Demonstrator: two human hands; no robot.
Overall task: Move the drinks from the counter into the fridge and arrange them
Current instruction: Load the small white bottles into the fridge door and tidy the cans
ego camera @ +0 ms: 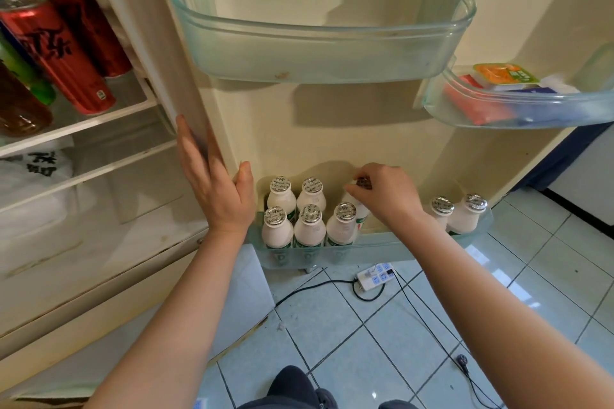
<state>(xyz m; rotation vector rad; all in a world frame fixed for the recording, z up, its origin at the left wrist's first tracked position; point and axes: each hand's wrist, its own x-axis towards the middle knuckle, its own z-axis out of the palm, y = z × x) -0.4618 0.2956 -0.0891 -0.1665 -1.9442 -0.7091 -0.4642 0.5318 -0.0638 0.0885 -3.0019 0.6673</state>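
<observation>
Crowding held btl: 5 more btls

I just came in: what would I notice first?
Small white plastic bottles with silver foil caps stand in rows in the clear bottom door bin. The right hand has its grip on the cap of one back-row bottle, while the left hand lies flat on the door's edge. Tall red drink cans stand on the shelf, upper left.

bottles: white, silver caps | cans: red, black script | floor tiles: pale blue | corner bottle: brownish, perhaps
</observation>
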